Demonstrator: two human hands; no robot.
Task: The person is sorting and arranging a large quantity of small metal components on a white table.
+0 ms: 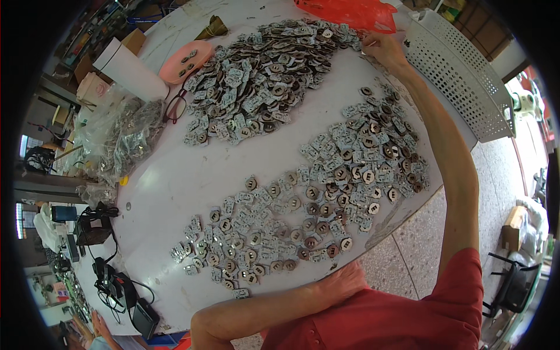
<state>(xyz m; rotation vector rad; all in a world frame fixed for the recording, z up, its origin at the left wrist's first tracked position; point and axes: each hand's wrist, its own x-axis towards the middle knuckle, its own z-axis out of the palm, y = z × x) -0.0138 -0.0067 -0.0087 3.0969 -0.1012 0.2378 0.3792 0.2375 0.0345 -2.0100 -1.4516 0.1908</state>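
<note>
My right hand reaches to the far right of the table, at the end of a large heap of small metal parts. Its fingers are bent together; whatever they hold, if anything, is too small to make out. Beside it lies a red plastic bag. My left hand rests at the near table edge, against my red shirt, its fingers mostly hidden. In front of it spread more metal parts, round brown discs on silvery plates, some overlapping and some lying singly.
A white perforated basket stands at the right edge. Along the left are a pink dish with a few parts, glasses, a white cylindrical container, clear plastic bags, and black cables with a box-shaped device. Another person's hand shows lower left.
</note>
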